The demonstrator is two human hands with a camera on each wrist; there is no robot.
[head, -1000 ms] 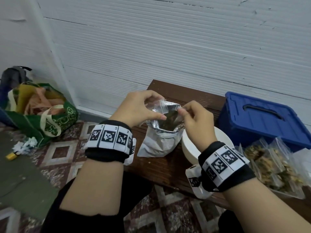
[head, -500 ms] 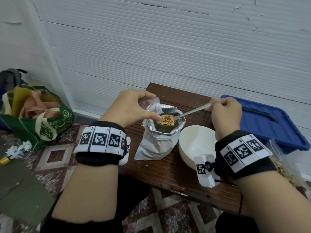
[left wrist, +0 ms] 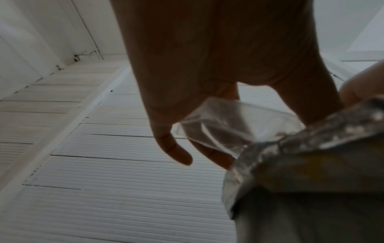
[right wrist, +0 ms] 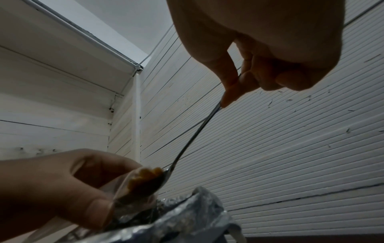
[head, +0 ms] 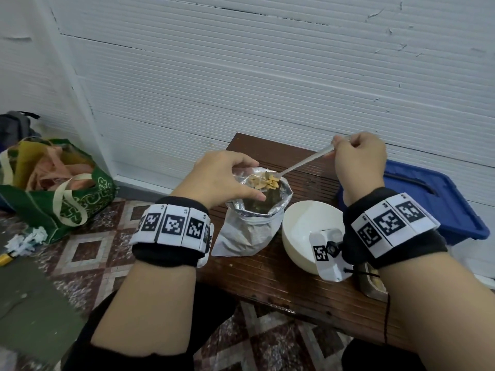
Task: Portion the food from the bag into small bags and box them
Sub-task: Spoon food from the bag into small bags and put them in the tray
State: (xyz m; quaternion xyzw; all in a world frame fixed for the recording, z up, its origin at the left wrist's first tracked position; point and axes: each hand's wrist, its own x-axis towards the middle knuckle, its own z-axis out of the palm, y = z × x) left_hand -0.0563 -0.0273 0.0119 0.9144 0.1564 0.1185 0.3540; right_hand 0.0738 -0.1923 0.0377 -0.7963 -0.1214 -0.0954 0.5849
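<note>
White ribbed panelling backs a dark wooden bench where a foil bag stands upright beside a white bowl. Over its mouth the left hand pinches a small clear bag open. Pinching the handle, the right hand tips a spoon heaped with yellow food into that clear bag.

The bag stands under the left hand, the bowl just right of it. The box lies right of the right hand.
</note>
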